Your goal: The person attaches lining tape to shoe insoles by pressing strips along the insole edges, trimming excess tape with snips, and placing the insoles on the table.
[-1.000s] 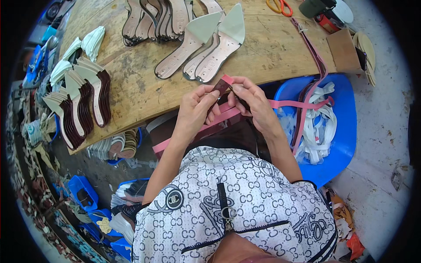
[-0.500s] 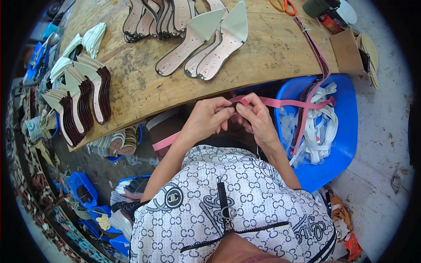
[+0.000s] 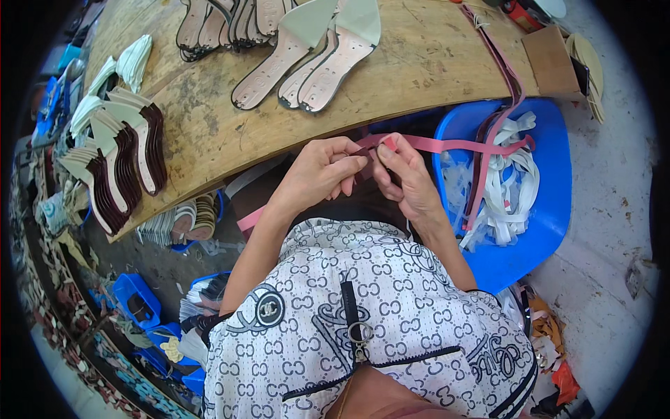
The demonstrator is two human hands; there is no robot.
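Both hands meet in front of me, just off the near edge of the wooden table. My left hand [image 3: 317, 174] is closed, thumb over bent fingers, pinching a dark maroon strip [image 3: 361, 170]. Close beside it, my right hand [image 3: 408, 178] pinches a pink strap [image 3: 464, 146], with a small reddish-pink end standing above the thumb. The strap runs right from the hands across the blue bin; another pink length [image 3: 251, 220] shows by my left forearm. Exactly how the strip and strap meet is hidden by the fingers.
On the wooden table [image 3: 377, 84] lie pale insoles [image 3: 262, 78] with dark edges and, at left, stacked maroon-edged insoles [image 3: 118, 160]. The blue bin [image 3: 555, 188] at right holds white strips [image 3: 513, 181]. A bundle of straps [image 3: 499, 66] hangs into it beside a cardboard box [image 3: 555, 63].
My fingertips have drawn slightly apart, and more of the dark maroon strip shows between them. The view has shifted a little, so the table sits higher and further left.
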